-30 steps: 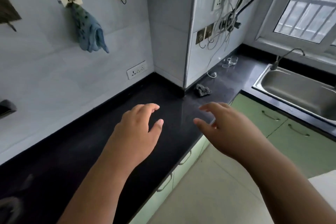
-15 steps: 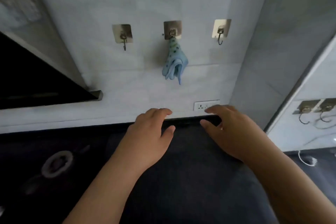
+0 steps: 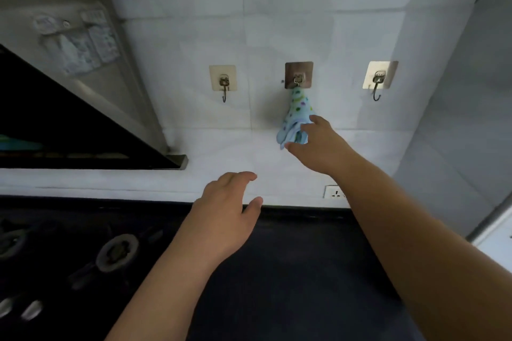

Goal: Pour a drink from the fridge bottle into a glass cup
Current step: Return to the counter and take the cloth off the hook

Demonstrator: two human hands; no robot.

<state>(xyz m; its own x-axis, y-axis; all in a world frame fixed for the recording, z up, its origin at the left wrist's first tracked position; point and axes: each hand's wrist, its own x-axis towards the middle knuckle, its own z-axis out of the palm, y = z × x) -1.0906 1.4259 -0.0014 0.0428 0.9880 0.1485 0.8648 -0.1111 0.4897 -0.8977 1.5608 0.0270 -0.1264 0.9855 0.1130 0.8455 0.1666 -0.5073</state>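
Head view, right hand (image 3: 318,147) now at cloth (image 3: 297,111)

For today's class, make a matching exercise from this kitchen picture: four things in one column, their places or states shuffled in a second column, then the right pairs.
Column one
1. right hand
2. left hand
3. blue cloth
4. leftmost hook

Column two
A. hangs from the middle hook
B. bare, nothing hanging on it
C. open, over the back edge of the dark counter
D. raised to the cloth's lower end

Pairs: 1-D, 2-C, 3-A, 4-B
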